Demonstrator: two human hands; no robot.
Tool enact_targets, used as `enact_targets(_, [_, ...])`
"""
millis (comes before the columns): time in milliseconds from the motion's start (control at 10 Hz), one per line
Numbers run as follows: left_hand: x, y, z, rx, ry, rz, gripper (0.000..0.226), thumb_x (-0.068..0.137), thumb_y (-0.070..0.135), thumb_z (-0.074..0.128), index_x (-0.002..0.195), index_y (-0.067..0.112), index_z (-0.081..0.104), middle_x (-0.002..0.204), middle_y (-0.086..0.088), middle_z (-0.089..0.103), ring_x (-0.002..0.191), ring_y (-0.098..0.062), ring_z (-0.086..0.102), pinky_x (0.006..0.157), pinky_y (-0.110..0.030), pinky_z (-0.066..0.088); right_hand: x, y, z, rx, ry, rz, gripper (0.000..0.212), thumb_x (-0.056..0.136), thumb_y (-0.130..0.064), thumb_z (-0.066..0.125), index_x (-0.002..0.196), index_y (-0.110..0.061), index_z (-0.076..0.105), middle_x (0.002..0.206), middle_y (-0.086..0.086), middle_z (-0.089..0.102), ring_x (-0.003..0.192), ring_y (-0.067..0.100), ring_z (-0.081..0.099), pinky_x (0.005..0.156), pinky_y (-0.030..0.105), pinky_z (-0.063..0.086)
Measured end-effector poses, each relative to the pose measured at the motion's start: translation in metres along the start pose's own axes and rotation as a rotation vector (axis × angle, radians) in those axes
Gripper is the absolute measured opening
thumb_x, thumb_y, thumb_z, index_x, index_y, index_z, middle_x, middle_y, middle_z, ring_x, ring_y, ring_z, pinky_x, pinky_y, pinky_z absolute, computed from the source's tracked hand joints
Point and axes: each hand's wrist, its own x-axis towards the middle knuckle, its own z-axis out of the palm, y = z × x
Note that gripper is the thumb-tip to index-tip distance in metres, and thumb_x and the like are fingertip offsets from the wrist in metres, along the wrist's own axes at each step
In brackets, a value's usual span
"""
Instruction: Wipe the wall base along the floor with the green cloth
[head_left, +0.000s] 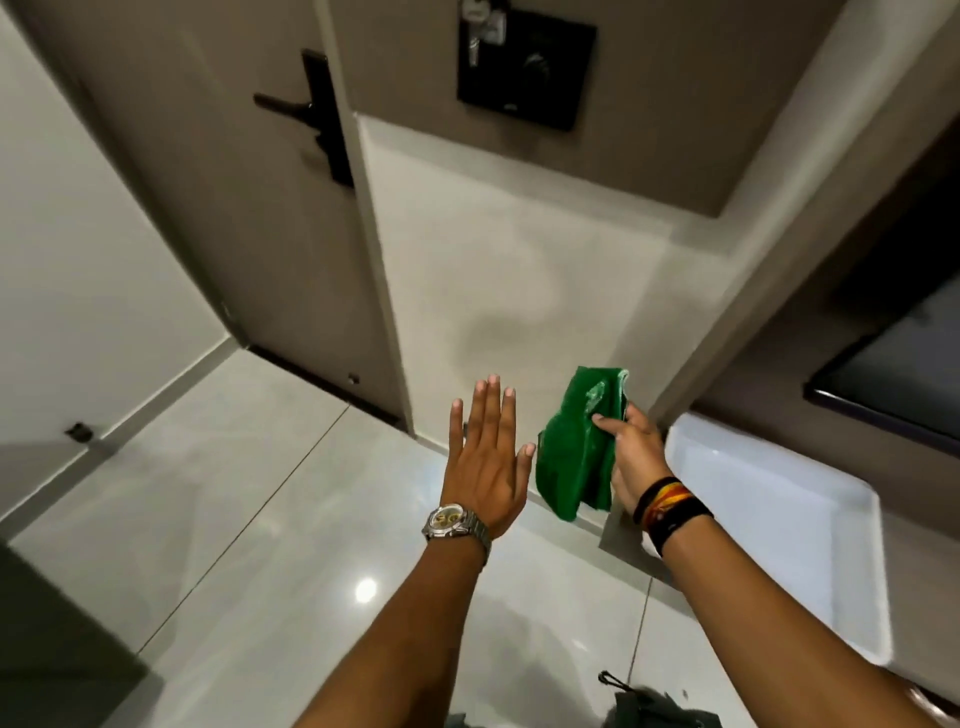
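- While the right hand (631, 462) pinches the cloth (576, 447) between thumb and fingers, the bunched cloth hangs in the air short of the wall (519, 270), its loose end trailing below the grip; I judge it is not yet on the wall base (561, 512).
- The left hand (485, 457) is spread flat, fingers straight, holding nothing, just left of the grip.
- Risk: the hold is on one edge only, so the dangling part could drag or fold under once pressed to the base, and the wipe would cover little.
- Risk: the tray (779, 519) lies on the floor (260, 493) just right of the grip, close to the base; a sweep that way could knock it or stop short.
- Risk: the door (223, 208) stands far left of the grip, and its frame may break the stroke.
- Risk: the glossy floor could let a bracing hand slip.
- Count: two hands, one cloth, one tray, one door with one handle (306, 111).
- Count: one watch (452, 522) on the left wrist, several bands (670, 512) on the right, one dark wall panel (524, 73) high above the grip.
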Motion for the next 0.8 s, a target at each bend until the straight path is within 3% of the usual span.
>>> enact_targets(100, [0.000, 0.043, 0.012, 0.047, 0.022, 0.013, 0.073, 0.109, 0.045, 0.018, 0.171, 0.008, 0.014, 0.180, -0.014, 0.001, 0.168, -0.033, 0.000, 0.134, -0.053, -0.003, -0.006, -0.015, -0.053, 0.114, 0.008, 0.079, 0.036, 0.095, 0.001, 0.051, 0.130, 0.001, 0.060, 0.125, 0.027, 0.068, 0.115, 0.044, 0.065, 0.100, 0.054, 0.053])
enact_targets(300, [-0.011, 0.133, 0.053, 0.048, -0.036, -0.115, 0.074, 0.106, 0.052, 0.006, 0.169, 0.016, -0.007, 0.177, -0.009, -0.023, 0.166, -0.027, -0.020, 0.134, -0.048, -0.018, -0.001, -0.037, -0.167, 0.168, -0.035, 0.257, 0.034, 0.097, -0.012, 0.045, 0.123, -0.002, 0.065, 0.116, 0.022, 0.072, 0.106, 0.037, 0.067, 0.093, 0.046, 0.054])
enact_targets(400, [-0.017, 0.171, 0.067, 0.055, -0.046, -0.114, 0.076, 0.104, 0.055, 0.003, 0.170, 0.017, -0.003, 0.177, -0.006, -0.020, 0.165, -0.026, -0.021, 0.136, -0.050, -0.013, 0.022, -0.032, -0.206, 0.138, -0.042, 0.356, 0.034, 0.095, -0.013, 0.045, 0.120, -0.003, 0.066, 0.107, 0.020, 0.074, 0.097, 0.036, 0.069, 0.083, 0.043, 0.055])
enact_targets(500, [-0.020, 0.194, 0.069, 0.058, -0.055, -0.137, 0.076, 0.105, 0.056, 0.005, 0.171, 0.017, 0.000, 0.177, -0.005, -0.019, 0.164, -0.025, -0.023, 0.134, -0.047, -0.019, 0.043, -0.014, -0.217, 0.051, -0.024, 0.416, 0.037, 0.096, -0.008, 0.042, 0.126, 0.001, 0.061, 0.113, 0.023, 0.069, 0.100, 0.036, 0.065, 0.089, 0.046, 0.053])
enact_targets(600, [-0.022, 0.202, 0.062, 0.096, -0.044, -0.091, 0.076, 0.107, 0.055, 0.008, 0.171, 0.015, 0.008, 0.179, -0.007, -0.009, 0.167, -0.028, -0.012, 0.136, -0.052, -0.009, 0.058, 0.003, -0.226, -0.333, 0.061, 0.343, 0.036, 0.097, -0.005, 0.048, 0.128, 0.010, 0.058, 0.126, 0.028, 0.063, 0.106, 0.037, 0.061, 0.096, 0.043, 0.049])
enact_targets(700, [-0.023, 0.187, 0.054, 0.156, 0.026, -0.027, 0.071, 0.110, 0.048, 0.023, 0.169, 0.008, 0.026, 0.180, -0.013, 0.010, 0.168, -0.033, 0.006, 0.136, -0.055, 0.003, 0.044, 0.000, -0.230, -0.798, 0.197, 0.032, 0.045, 0.099, -0.018, 0.055, 0.141, -0.001, 0.050, 0.142, 0.024, 0.054, 0.129, 0.041, 0.052, 0.108, 0.045, 0.044])
enact_targets(800, [-0.007, 0.165, 0.025, 0.244, 0.125, -0.061, 0.070, 0.109, 0.045, 0.030, 0.167, 0.005, 0.033, 0.178, -0.016, 0.017, 0.165, -0.036, 0.015, 0.132, -0.056, 0.006, -0.003, -0.003, -0.233, -0.754, 0.072, -0.190, 0.046, 0.099, -0.020, 0.062, 0.142, -0.006, 0.052, 0.143, 0.015, 0.056, 0.134, 0.036, 0.050, 0.113, 0.041, 0.041])
